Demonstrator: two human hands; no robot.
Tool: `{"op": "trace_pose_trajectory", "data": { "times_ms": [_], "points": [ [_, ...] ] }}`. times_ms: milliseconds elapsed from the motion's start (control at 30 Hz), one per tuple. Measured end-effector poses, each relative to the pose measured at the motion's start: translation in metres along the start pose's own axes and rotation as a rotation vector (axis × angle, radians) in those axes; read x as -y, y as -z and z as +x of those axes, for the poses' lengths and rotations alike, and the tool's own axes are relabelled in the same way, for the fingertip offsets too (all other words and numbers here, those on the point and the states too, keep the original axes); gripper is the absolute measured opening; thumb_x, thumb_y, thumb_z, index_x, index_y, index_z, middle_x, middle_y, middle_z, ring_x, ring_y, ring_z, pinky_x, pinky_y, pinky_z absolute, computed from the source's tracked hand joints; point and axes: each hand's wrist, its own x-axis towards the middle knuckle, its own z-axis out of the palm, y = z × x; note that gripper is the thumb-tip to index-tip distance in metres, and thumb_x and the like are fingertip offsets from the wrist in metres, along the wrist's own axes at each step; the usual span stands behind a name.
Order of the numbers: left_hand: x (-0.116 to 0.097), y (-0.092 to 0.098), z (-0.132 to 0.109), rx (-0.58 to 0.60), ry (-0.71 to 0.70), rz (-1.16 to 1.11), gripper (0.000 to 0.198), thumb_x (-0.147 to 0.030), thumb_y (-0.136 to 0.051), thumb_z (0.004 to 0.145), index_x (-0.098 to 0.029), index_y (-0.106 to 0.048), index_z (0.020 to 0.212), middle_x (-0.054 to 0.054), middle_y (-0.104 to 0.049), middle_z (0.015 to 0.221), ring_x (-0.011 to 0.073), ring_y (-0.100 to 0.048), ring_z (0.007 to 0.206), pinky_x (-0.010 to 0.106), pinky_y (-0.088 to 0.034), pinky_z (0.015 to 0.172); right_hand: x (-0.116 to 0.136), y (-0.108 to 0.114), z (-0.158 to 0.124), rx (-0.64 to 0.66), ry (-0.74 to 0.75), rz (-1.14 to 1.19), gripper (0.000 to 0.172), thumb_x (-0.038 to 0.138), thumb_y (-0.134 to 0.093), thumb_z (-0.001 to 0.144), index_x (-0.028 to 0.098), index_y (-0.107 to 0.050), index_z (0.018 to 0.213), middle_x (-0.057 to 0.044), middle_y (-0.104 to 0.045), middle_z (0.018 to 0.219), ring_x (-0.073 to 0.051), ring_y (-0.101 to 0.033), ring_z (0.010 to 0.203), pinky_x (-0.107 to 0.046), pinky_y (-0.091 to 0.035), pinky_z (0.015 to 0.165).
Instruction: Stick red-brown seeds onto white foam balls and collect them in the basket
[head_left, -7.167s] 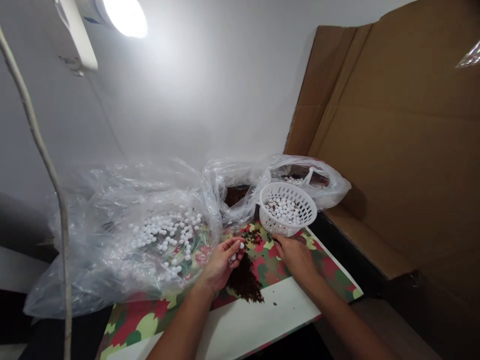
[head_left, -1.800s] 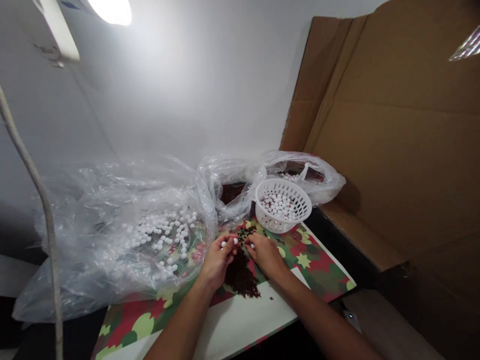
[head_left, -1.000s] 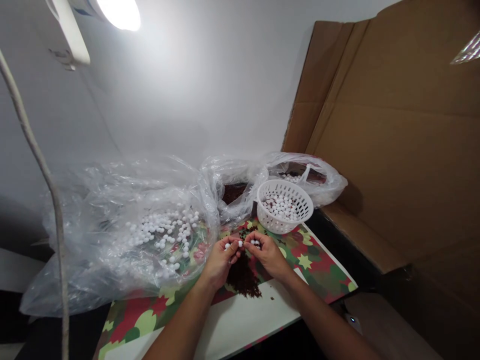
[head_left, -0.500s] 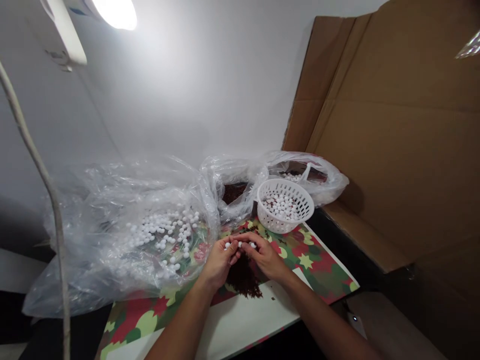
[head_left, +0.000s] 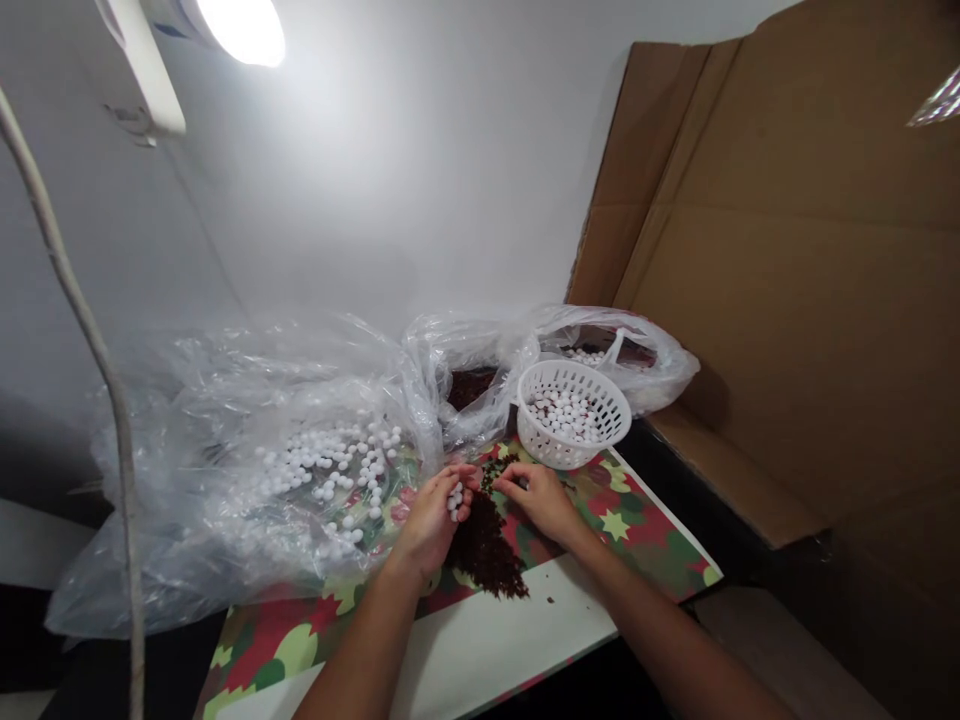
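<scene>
My left hand (head_left: 437, 515) is curled round several small white balls (head_left: 454, 499), which show between the thumb and fingers. To its right, my right hand (head_left: 536, 500) is apart from it, with thumb and fingertips pinched together; whatever may be between them is too small to make out. Below and between both hands lies a heap of small dark reddish-brown pieces (head_left: 489, 555), partly on a patterned red and green sheet (head_left: 637, 520). A white slotted basket (head_left: 551, 448) behind my right hand holds many white balls with dark red bits among them.
A large clear plastic bag (head_left: 187, 500) with loose white balls lies at the left. Another clear bag (head_left: 484, 425) at the back contains dark brown pieces. Cardboard (head_left: 787, 250) stands along the right, and a cable (head_left: 112, 390) hangs at the left under a lamp (head_left: 244, 30).
My hands, together over the heap before with white balls between them, have moved apart. The right hand has shifted to the right; the balls stay in my left hand.
</scene>
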Motion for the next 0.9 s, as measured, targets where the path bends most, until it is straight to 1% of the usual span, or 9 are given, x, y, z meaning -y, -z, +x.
{"op": "trace_pose_trajectory", "data": {
  "times_ms": [67, 100, 233, 333, 400, 467, 567, 633, 900],
  "points": [
    [0.002, 0.001, 0.001, -0.012, -0.007, 0.012, 0.037, -0.022, -0.068, 0.068, -0.009, -0.057, 0.101, 0.005, -0.058, 0.081, 0.0046, -0.048, 0.062, 0.016, -0.032, 0.051, -0.003, -0.003, 0.001, -0.008, 0.100, -0.234, 0.012, 0.022, -0.057, 0.079, 0.015, -0.066, 0.078, -0.003, -0.061, 0.080, -0.012, -0.053, 0.076, -0.023, -0.038, 0.072],
    [0.003, 0.001, 0.002, -0.011, -0.014, 0.018, 0.039, -0.019, -0.069, 0.066, -0.010, -0.056, 0.102, 0.005, -0.059, 0.082, 0.0044, -0.048, 0.062, 0.016, -0.032, 0.052, -0.004, -0.004, 0.001, -0.002, 0.123, -0.305, 0.011, 0.018, -0.057, 0.078, 0.016, -0.067, 0.082, -0.004, -0.061, 0.084, -0.012, -0.054, 0.079, -0.023, -0.038, 0.074],
    [0.010, 0.004, 0.003, 0.018, -0.055, 0.064, 0.030, -0.024, -0.069, 0.069, -0.011, -0.052, 0.090, 0.001, -0.058, 0.070, 0.0041, -0.046, 0.058, 0.016, -0.032, 0.052, -0.005, -0.011, 0.001, 0.048, 0.142, -0.446, 0.014, 0.014, -0.057, 0.079, 0.018, -0.066, 0.087, -0.004, -0.060, 0.087, -0.012, -0.054, 0.080, -0.021, -0.036, 0.072],
    [0.012, 0.005, 0.004, 0.027, -0.060, 0.104, 0.033, -0.030, -0.070, 0.069, -0.013, -0.049, 0.087, -0.003, -0.052, 0.060, 0.0039, -0.044, 0.053, 0.016, -0.030, 0.051, -0.003, -0.013, 0.004, 0.073, 0.152, -0.482, 0.012, 0.012, -0.058, 0.078, 0.018, -0.067, 0.084, -0.004, -0.060, 0.086, -0.012, -0.053, 0.080, -0.021, -0.035, 0.071],
    [0.012, 0.005, 0.004, 0.027, -0.059, 0.110, 0.040, -0.033, -0.073, 0.067, -0.013, -0.049, 0.092, -0.004, -0.053, 0.061, 0.0040, -0.045, 0.053, 0.016, -0.029, 0.050, -0.001, -0.011, 0.005, 0.059, 0.157, -0.425, 0.010, 0.012, -0.059, 0.077, 0.016, -0.067, 0.081, -0.003, -0.060, 0.085, -0.012, -0.053, 0.079, -0.021, -0.035, 0.071],
    [0.010, 0.003, 0.004, 0.008, -0.060, 0.102, 0.049, -0.034, -0.077, 0.063, -0.014, -0.050, 0.098, -0.003, -0.055, 0.066, 0.0041, -0.047, 0.055, 0.016, -0.028, 0.049, 0.002, -0.006, 0.006, 0.025, 0.129, -0.257, 0.006, 0.016, -0.061, 0.077, 0.015, -0.067, 0.079, -0.003, -0.062, 0.082, -0.011, -0.053, 0.077, -0.021, -0.035, 0.071],
    [0.009, 0.000, 0.005, -0.010, -0.080, 0.086, 0.049, -0.037, -0.079, 0.059, -0.012, -0.054, 0.093, 0.000, -0.057, 0.071, 0.0039, -0.048, 0.056, 0.015, -0.026, 0.047, 0.010, 0.000, 0.003, 0.023, 0.036, 0.088, 0.019, 0.031, -0.063, 0.078, 0.014, -0.067, 0.082, -0.003, -0.063, 0.078, -0.010, -0.052, 0.070, -0.020, -0.037, 0.067],
    [0.010, -0.001, 0.005, 0.006, -0.075, 0.081, 0.046, -0.041, -0.077, 0.061, -0.010, -0.057, 0.087, 0.001, -0.056, 0.070, 0.0033, -0.046, 0.055, 0.015, -0.025, 0.045, 0.015, 0.000, 0.000, 0.048, 0.000, 0.239, 0.026, 0.037, -0.063, 0.077, 0.013, -0.067, 0.083, -0.003, -0.063, 0.077, -0.009, -0.050, 0.067, -0.020, -0.036, 0.064],
    [0.015, 0.000, 0.005, 0.017, -0.051, 0.042, 0.038, -0.040, -0.075, 0.066, -0.012, -0.055, 0.081, -0.001, -0.056, 0.071, 0.0013, -0.044, 0.055, 0.013, -0.033, 0.053, 0.015, -0.011, -0.002, 0.081, -0.024, 0.333, 0.032, 0.041, -0.066, 0.073, 0.010, -0.062, 0.078, 0.000, -0.053, 0.067, -0.006, -0.040, 0.060, -0.018, -0.031, 0.057]
  ]
}}
